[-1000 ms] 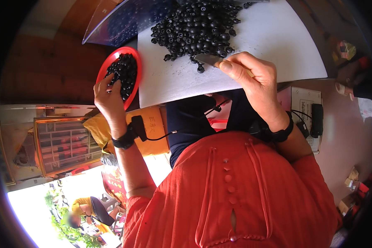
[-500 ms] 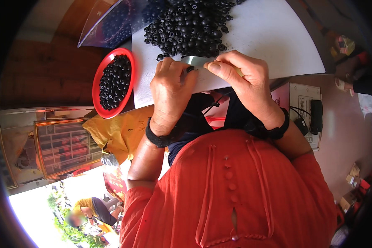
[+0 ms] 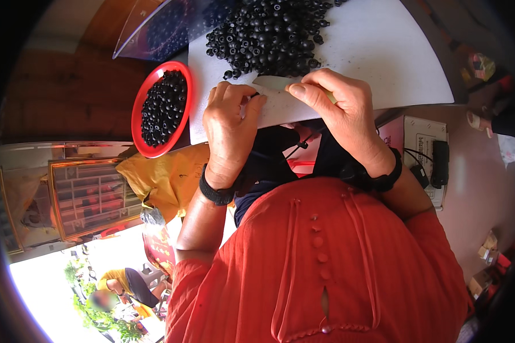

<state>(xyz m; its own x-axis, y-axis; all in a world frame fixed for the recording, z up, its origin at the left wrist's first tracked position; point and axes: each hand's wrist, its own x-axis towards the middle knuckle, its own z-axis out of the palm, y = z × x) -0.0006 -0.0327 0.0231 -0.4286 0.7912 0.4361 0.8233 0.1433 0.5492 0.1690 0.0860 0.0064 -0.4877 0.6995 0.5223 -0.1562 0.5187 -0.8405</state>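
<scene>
My right hand [image 3: 340, 106] grips a small knife [image 3: 273, 83], its blade pointing left over the white tabletop. My left hand [image 3: 229, 120] is closed, pinching a small black round part [image 3: 254, 95] between thumb and fingers. Most of that part is hidden by the fingers. The blade tip lies close to the left fingertips, a little apart from them. Beyond both hands spreads a heap of small black round parts [image 3: 269, 37], some with a hole in the end. To the left, a red oval basin [image 3: 136, 123] holds many more of them.
A clear plastic sheet or bin [image 3: 154, 34] stands at the far left of the white tabletop [image 3: 395, 51]. A yellow bag [image 3: 166, 177] hangs left of my arm. At right are a white box [image 3: 429, 128] and a black adapter [image 3: 439, 163]. Another person [image 3: 129, 288] sits lower left.
My left hand has drawn slightly left, away from the knife, with the small black part in its fingers. The blade has turned and no longer glints. The view has shifted a little.
</scene>
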